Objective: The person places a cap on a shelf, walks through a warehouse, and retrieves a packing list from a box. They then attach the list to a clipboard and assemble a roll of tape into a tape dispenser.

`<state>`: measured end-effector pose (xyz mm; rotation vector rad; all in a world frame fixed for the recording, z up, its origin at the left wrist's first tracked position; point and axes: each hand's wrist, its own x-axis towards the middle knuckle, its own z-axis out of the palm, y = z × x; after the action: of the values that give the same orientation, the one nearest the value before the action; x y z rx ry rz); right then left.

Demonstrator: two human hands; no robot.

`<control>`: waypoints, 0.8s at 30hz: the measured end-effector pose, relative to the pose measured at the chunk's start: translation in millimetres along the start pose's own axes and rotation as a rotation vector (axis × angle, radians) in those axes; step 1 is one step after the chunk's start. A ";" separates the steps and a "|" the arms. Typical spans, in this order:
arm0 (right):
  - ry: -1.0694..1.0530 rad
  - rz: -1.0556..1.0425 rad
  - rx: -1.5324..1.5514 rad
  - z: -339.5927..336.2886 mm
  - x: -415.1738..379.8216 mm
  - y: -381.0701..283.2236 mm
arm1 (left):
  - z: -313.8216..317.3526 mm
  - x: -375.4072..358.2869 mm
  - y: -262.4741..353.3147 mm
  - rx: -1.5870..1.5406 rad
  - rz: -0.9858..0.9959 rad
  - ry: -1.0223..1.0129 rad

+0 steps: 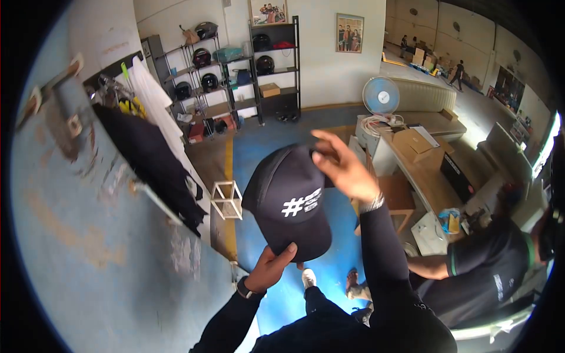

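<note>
A black cap (288, 200) with a white hash sign and white lettering hangs in mid-air over the blue floor, its brim pointing down toward me. My left hand (272, 267) grips the brim's lower edge, the thumb on top and the fingers mostly hidden beneath. Over the crown's upper right side is my right hand (344, 167), its fingers apart and bent near the fabric. Whether these fingertips touch the cap is hard to tell. A watch band circles my left wrist and a metal bracelet my right.
Black shelves (278, 76) with helmets stand against the back wall. At right are a wooden desk (426, 182) with boxes, a fan (381, 95) and a person in a black shirt (488, 270). A white-framed stool (226, 200) stands left; a grey metal panel (118, 235) fills the near left.
</note>
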<state>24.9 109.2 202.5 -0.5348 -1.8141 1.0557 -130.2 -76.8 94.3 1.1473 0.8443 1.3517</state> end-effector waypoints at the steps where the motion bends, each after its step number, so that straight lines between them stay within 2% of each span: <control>1: 0.141 -0.049 -0.126 2.7 1.9 36.6 | -9.6 14.9 -3.4 -0.006 -0.022 0.112; 2: 0.288 -0.099 -0.248 6.2 2.4 68.2 | -22.7 30.3 -3.5 0.019 -0.014 0.105; 5: 0.149 0.168 -0.047 20.8 -9.7 123.6 | -55.7 90.1 -33.7 0.204 0.027 0.331; 6: 0.150 0.153 -0.038 33.2 -13.8 153.1 | -69.6 108.0 -39.3 0.413 -0.027 0.306; 8: 0.106 0.217 -0.171 50.2 -14.2 172.6 | -76.8 144.9 -44.3 0.423 0.016 0.261; 10: 0.025 0.324 -0.021 61.2 -7.4 212.9 | -84.2 171.6 -59.3 0.296 -0.023 0.232; 11: -0.032 0.453 0.081 58.3 4.9 207.2 | -89.0 184.7 -65.0 0.248 -0.022 0.141; 15: -0.156 0.638 0.155 36.6 70.5 213.7 | -126.0 233.9 -92.4 0.238 -0.057 0.073; 18: -0.157 0.589 0.094 36.1 119.3 253.3 | -165.7 281.8 -93.9 0.164 -0.064 -0.023; 19: -0.155 0.590 0.083 38.2 133.0 275.4 | -184.0 297.3 -99.3 0.067 -0.129 -0.029; 21: -0.159 0.528 0.343 46.8 168.9 318.4 | -227.5 332.8 -113.0 -0.053 -0.094 -0.072; 22: -0.163 0.521 0.331 47.5 188.1 337.8 | -249.2 350.7 -120.1 -0.175 -0.065 -0.104; 23: -0.196 0.432 0.295 47.9 211.7 346.7 | -270.4 367.9 -125.6 -0.205 -0.225 -0.005; 24: -0.224 0.346 0.265 50.6 234.0 353.8 | -291.4 385.8 -128.7 -0.208 -0.217 -0.008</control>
<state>-157.2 446.2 13.5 -0.6000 -1.7701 1.6221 -336.5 357.0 -45.8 0.8735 0.7785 1.2226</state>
